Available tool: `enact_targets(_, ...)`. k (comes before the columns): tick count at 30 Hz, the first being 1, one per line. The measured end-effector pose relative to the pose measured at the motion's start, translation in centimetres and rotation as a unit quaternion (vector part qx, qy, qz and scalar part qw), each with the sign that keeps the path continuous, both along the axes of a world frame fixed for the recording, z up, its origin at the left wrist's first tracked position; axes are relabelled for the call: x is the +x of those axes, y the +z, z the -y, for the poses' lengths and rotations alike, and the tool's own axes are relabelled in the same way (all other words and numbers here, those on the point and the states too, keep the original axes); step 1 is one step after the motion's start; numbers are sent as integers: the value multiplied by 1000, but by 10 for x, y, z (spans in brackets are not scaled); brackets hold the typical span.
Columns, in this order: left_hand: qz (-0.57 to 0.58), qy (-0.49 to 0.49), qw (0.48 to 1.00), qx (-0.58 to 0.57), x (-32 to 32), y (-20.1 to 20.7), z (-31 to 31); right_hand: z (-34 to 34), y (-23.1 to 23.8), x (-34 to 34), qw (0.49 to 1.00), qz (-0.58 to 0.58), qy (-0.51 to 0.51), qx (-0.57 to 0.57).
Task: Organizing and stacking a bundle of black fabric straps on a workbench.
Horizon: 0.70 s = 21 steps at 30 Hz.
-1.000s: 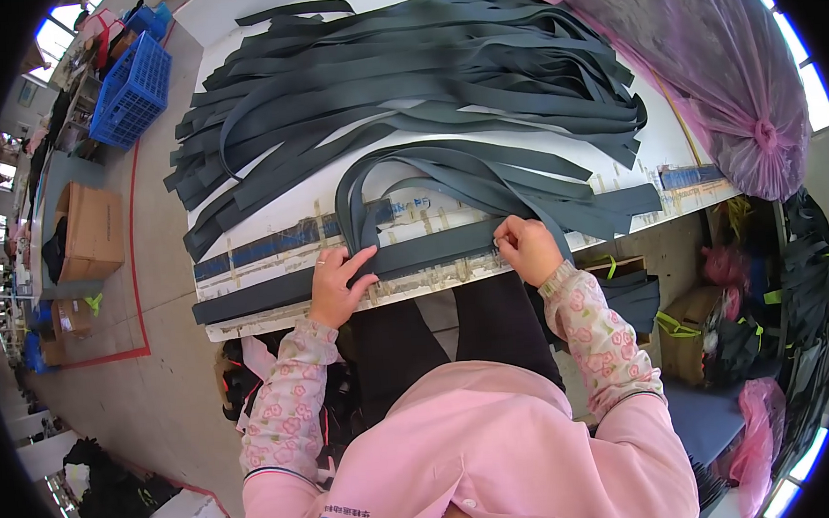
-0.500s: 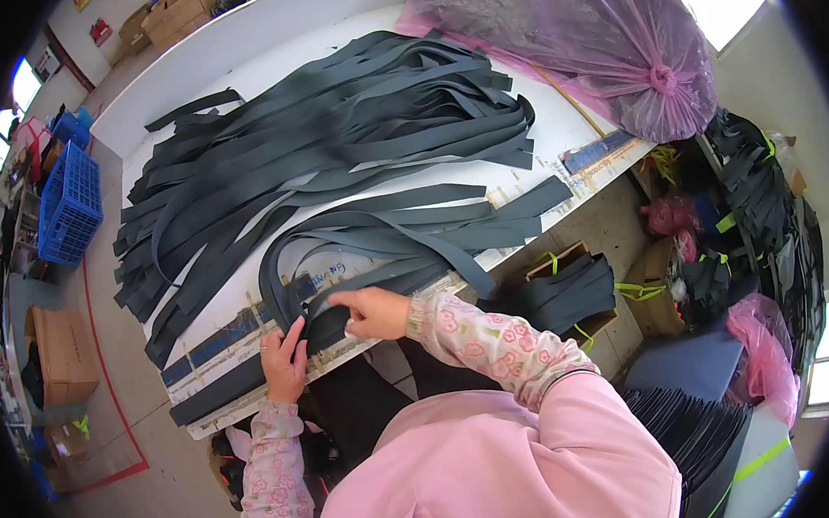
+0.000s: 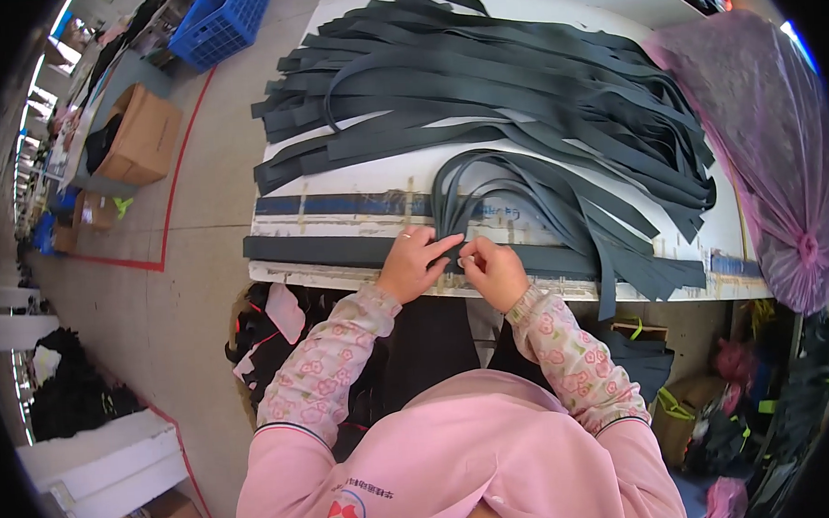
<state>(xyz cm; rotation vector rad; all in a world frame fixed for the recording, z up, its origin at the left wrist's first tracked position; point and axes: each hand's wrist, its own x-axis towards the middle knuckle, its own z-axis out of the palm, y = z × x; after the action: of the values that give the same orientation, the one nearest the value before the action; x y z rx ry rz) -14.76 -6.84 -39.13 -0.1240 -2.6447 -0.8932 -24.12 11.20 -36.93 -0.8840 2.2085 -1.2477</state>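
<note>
Rests the left hand with fingers fanned on a dark flat strap, laid from 9 to 4 o'clock along the near edge of the table — apparently to stop it from sliding. Holds the right hand close by at 4 o'clock, with thumb and forefinger pressed together in a tight grip, too small to make out anything pinched. Has looped straps arching at 1 o'clock and a broad heap of strips beyond, probably placed for easy reach. Looks like matte, smooth webbing — narrow, straight-cut, limp enough to curve. Includes, at 3 o'clock, a crinkled, translucent pink plastic bag, gathered tight.
</note>
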Motion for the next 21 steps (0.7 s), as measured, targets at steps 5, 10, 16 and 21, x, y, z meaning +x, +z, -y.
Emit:
enact_targets(5,3,8,1000,10,8,0,5,13,-6,10,998,-38,9,43)
enact_targets(10,6,10,1000,14,8,-1,6,19,-12,16,995,-102,-15,13)
enact_targets(16,8,10,1000,10,8,-2,5,21,-16,17,987,-155,-20,42)
enact_targets(21,11,3,1000,11,7,-2,3,-3,-19,5,999,22,-41,25)
